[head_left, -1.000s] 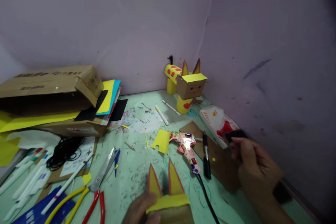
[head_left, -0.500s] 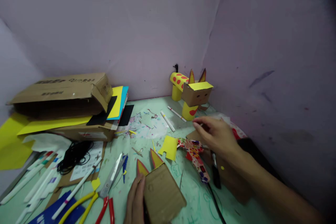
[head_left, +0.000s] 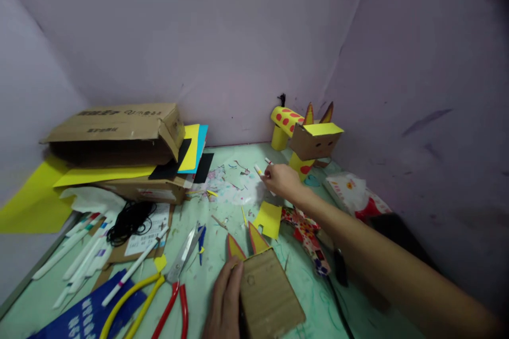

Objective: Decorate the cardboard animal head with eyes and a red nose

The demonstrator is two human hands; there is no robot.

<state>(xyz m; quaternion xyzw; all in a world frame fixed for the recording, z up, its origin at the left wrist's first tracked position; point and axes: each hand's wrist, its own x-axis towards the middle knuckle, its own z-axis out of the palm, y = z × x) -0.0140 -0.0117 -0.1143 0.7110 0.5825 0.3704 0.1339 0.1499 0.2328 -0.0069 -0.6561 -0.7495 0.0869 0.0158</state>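
My left hand (head_left: 225, 304) rests against the left side of a small cardboard box (head_left: 269, 296) with two red-and-yellow paper ears (head_left: 247, 243), lying near the front edge. My right hand (head_left: 283, 180) is stretched far forward, its fingers closed on a white marker pen (head_left: 260, 170) on the green table. Just behind that hand stands a yellow giraffe-like cardboard figure (head_left: 308, 135) with red spots and a brown box head.
A patterned glue gun (head_left: 308, 238) and a yellow paper scrap (head_left: 269, 219) lie under my right arm. Scissors (head_left: 183, 254), yellow and red pliers (head_left: 151, 302), several white pens (head_left: 79, 249), black cord (head_left: 129, 217) and cardboard boxes with coloured paper (head_left: 131, 153) fill the left. Walls close the back and right.
My right hand left a dark object at the right and reached forward to the white marker near the giraffe figure. The box in my left hand tipped flat, ears pointing away.
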